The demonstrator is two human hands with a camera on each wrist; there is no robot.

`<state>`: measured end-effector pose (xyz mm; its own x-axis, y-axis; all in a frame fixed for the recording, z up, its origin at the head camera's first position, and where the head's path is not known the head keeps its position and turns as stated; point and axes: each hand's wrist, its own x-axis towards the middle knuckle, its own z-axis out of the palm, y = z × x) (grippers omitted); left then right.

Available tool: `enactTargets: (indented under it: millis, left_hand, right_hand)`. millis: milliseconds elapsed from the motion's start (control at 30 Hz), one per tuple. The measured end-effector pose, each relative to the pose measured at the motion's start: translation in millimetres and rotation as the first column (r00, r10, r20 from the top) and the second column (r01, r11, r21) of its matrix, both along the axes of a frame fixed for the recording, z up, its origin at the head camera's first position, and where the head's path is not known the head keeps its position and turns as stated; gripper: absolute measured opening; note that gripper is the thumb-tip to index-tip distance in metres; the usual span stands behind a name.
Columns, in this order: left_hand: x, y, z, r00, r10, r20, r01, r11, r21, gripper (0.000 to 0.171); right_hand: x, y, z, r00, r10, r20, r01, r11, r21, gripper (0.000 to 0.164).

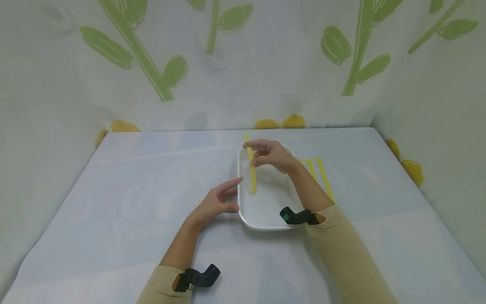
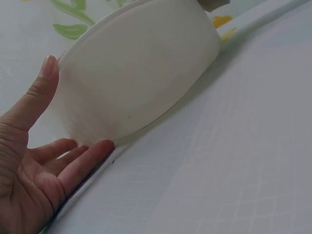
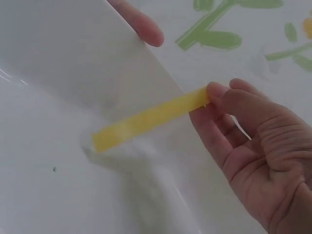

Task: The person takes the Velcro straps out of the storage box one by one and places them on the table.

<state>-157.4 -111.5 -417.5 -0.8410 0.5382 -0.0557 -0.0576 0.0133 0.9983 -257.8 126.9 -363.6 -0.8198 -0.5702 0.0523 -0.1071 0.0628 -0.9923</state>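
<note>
A thin, flat yellow strip [image 1: 253, 181] hangs over the left part of a deep white basin [image 1: 269, 207]. My right hand [image 1: 275, 157] pinches it between thumb and fingers; in the right wrist view the strip [image 3: 146, 121] reaches from the fingertips down toward the basin's inside. At the basin's left side is my left hand [image 1: 214, 204], fingers spread and fairly straight. In the left wrist view that hand [image 2: 39, 180] touches the outer wall [image 2: 141, 68], thumb up by the rim and fingers low near the base.
More yellow strips [image 1: 325, 179] lie side by side on the table right of the basin, partly behind my right forearm. A pale cloth covers the table [image 1: 152, 177]. Behind it rises a white wall [image 1: 243, 84] with green plant prints.
</note>
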Motion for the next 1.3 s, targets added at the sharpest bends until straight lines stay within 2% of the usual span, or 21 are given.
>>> enactTargets:
  millis: [133, 333, 567, 800, 1133, 1300]
  left_hand:
    - [1.4, 1.2, -0.4, 1.000, -0.005, -0.009, 0.005, 1.000, 0.026, 0.086]
    - [3.2, 1.8, -1.4, 1.000, -0.006, -0.022, 0.007, 0.999, 0.034, 0.095]
    - [0.6, 2.1, -1.6, 1.000, -0.013, -0.027, 0.014, 1.000, 0.006, 0.086]
    - [-1.7, 3.1, -4.0, 1.000, -0.022, -0.021, 0.022, 1.000, 0.012, 0.089]
    - [-2.7, 1.7, -5.1, 0.999, -0.012, -0.036, 0.012, 1.000, 0.009, 0.090]
    - [-3.0, 0.8, -5.9, 0.999, -0.009, -0.039, 0.009, 1.000, 0.012, 0.092]
  right_hand:
    - [0.7, 2.0, 3.6, 0.999, 0.018, 0.035, -0.019, 0.999, 0.025, 0.062]
    - [2.7, 6.0, 12.4, 0.999, 0.015, 0.035, -0.018, 0.996, 0.083, 0.071]
    - [3.3, 10.7, 28.5, 1.000, 0.011, 0.006, -0.012, 0.994, 0.109, 0.077]
    - [6.9, 27.1, 40.3, 0.999, 0.030, -0.015, -0.029, 0.995, 0.094, 0.079]
    - [15.6, 55.6, 57.1, 0.998, -0.015, -0.053, 0.021, 0.994, 0.112, 0.079]
    - [24.0, 68.0, 61.7, 0.994, -0.070, -0.087, 0.080, 0.989, 0.123, 0.080]
